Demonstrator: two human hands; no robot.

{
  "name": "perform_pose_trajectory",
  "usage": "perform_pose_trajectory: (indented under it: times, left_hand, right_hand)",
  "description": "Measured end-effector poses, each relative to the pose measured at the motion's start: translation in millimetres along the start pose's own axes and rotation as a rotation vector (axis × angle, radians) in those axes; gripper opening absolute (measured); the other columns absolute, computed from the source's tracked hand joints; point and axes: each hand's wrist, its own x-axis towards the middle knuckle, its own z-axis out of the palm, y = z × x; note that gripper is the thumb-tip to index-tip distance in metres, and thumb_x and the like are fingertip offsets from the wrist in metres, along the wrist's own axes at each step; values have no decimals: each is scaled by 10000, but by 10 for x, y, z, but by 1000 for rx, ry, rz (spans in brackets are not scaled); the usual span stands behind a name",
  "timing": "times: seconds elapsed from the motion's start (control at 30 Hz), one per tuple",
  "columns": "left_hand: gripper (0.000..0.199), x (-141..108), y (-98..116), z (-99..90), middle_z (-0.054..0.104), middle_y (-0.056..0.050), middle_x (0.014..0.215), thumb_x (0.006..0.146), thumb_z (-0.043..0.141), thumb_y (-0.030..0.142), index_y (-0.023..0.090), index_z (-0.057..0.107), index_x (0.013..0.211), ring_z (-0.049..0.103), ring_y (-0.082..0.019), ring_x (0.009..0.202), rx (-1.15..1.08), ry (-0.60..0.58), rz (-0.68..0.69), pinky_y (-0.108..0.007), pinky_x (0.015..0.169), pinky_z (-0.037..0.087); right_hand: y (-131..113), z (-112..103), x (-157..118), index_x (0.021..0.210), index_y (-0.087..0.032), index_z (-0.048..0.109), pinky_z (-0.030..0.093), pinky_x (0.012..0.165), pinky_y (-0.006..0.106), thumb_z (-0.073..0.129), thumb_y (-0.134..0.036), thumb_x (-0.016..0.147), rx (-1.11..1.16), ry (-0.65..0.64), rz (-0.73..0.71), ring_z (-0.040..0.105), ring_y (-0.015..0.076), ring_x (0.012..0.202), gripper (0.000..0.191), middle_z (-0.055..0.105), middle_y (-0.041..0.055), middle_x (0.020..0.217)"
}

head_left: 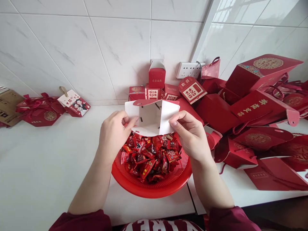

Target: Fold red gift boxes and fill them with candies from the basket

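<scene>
One open card box (151, 118), above the red basket (151, 192) towards twelve o'clock, looks light, thinly stiff and easily creased, best held by its nine- and three-o'clock flaps (167, 116), where left hand (112, 134) and right hand (193, 136) clamp their fingers.

Bright, even, cool-white light. Window reflection (234, 11) glares off the tiles (120, 48), top right. Inside of my box (151, 117) sits in soft grey shade; faint shadows on the counter (48, 166). Bottom-right corner goes dark. Wide lens: tile lines splay, gift boxes (261, 109) stretch toward the right edge. My left hand (112, 133) and right hand (193, 136) show no motion blur; fine print on the candies (149, 160) is mushy.
</scene>
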Motion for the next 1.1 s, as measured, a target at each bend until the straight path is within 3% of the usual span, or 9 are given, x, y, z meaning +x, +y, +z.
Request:
perform_pose_trajectory:
  times: [0.17,0.3,0.4,0.57,0.67,0.8,0.87,0.97,1.1]
  left_hand:
    - [409,67,-48,-14,626,1,594,915,522,498,214,624,639,537,-158,559,-187,-328,-14,-277,565,377]
    - [402,57,-8,-17,614,-12,553,909,467,379,206,593,568,561,-160,543,-244,-287,-9,-271,556,396]
    - [425,20,46,-24,559,-1,486,881,475,362,201,557,496,519,-139,493,-262,-232,-57,-262,545,393]
    - [481,-41,114,-16,375,34,446,896,479,348,195,456,440,374,-96,457,-181,-155,9,-254,527,297]
    - [485,-56,107,23,306,42,460,909,488,319,198,393,448,297,-96,460,-148,-203,117,-272,521,261]
    - [498,-60,58,94,391,26,482,934,491,298,193,359,466,355,-116,489,-62,-224,422,-295,531,291]
    - [418,-60,48,115,549,14,584,958,505,339,206,505,561,480,-131,548,-16,-184,527,-295,549,347]
    - [212,-49,76,113,723,-32,1065,976,531,391,240,679,951,668,-186,927,-32,-175,607,-312,791,495]
    - [602,-21,142,90,379,-74,1593,917,595,542,245,481,1428,372,-277,1450,-38,-268,653,-460,1212,262]
  right_hand:
    - [-61,5,-34,995,-239,593,479,657,286,550,-360,972,-57,-103,18,561,155,773,130,611,37,940]
    - [-5,-10,23,1026,-233,573,462,639,278,480,-358,1007,-187,-94,-46,561,145,751,157,618,37,960]
    - [20,-24,57,1010,-227,568,470,723,314,495,-370,993,-529,54,-170,578,178,846,161,624,57,994]
    - [83,-23,51,878,-213,561,489,828,438,660,-446,878,-1005,53,-125,581,293,1029,252,613,138,1139]
    - [166,-26,54,875,-198,624,461,916,514,526,-338,965,-1096,8,-91,537,338,1184,193,609,163,1254]
    - [204,-54,75,847,-198,672,466,878,435,418,-194,967,-1091,-106,-88,569,295,1149,281,657,130,1216]
    - [180,-60,84,714,-194,621,449,769,374,420,-187,948,-1139,-114,-32,618,262,971,309,700,116,1001]
    - [128,-37,85,626,-201,529,335,593,310,431,-221,927,-1214,-123,115,564,192,674,317,640,68,712]
    - [80,16,74,592,-211,439,219,537,301,413,-257,918,-1174,-190,202,400,140,528,329,526,24,590]
